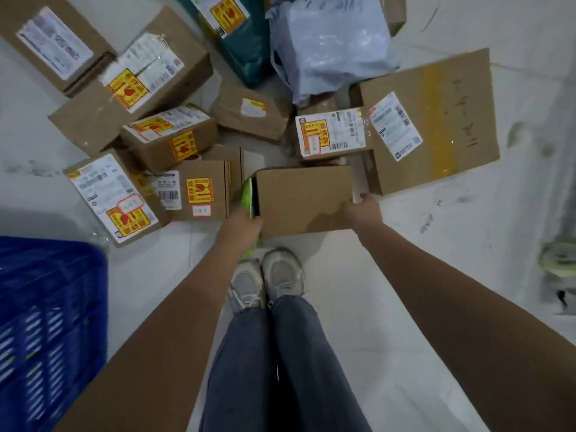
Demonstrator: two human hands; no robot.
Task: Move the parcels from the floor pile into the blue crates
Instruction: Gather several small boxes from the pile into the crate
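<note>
Both hands clasp a plain brown cardboard box [304, 199] from either side: the left hand [241, 227] grips its left end, where a bright green edge [248, 198] shows against the cardboard, and the right hand [364, 210] holds its right end with the thumb lying along the side. The box sits at the near edge of the floor pile, just in front of the person's pale grey sneakers [268, 280] and blue jeans [277, 363]; whether it rests on the white floor [405, 275] or is lifted clear, I cannot tell. Just left of it stands a small brown carton with a yellow and red sticker [199, 190], and beside that a tilted brown box with a large white shipping label [113, 196]. Behind the held box lies a small box topped by a white and yellow label [330, 132], and to its right a wide flat brown carton with a yellow tape stripe [436, 120]. Farther back are more labelled brown boxes, a pale grey plastic mailer bag [330, 42] and a dark green box [240, 35]. A blue slatted plastic crate [46, 322] stands at the lower left, well apart from the held box.
</note>
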